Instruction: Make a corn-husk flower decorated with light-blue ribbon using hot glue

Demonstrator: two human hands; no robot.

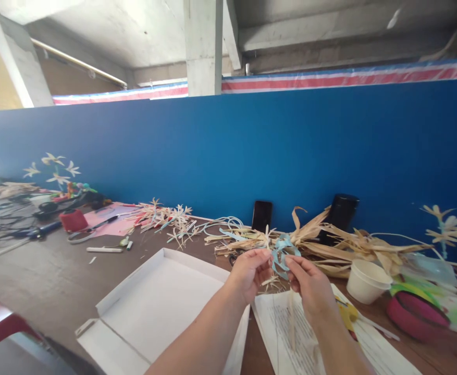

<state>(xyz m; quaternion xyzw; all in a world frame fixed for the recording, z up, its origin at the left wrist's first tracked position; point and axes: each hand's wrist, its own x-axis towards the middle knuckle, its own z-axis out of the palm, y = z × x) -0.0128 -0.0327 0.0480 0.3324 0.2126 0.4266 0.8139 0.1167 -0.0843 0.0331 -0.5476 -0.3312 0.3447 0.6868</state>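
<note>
My left hand (252, 271) is closed in a pinch on a small pale husk flower (267, 238), whose thin petals stick up above the fingertips. Beside it, my right hand (308, 281) pinches a curled light blue strip (280, 255) that loops between the two hands. The flower's stem is hidden by my fingers. Below the hands lies a printed sheet of paper (272, 317), and behind them are dried corn husks (310, 232).
An open white box lid (165, 302) lies at left. Finished husk flowers (179, 213) are piled behind it. A phone (262, 214) leans on the blue partition (220, 156). White paper cups (368, 281), yellow-handled scissors (346, 312) and a pink tape roll (418, 312) are at right.
</note>
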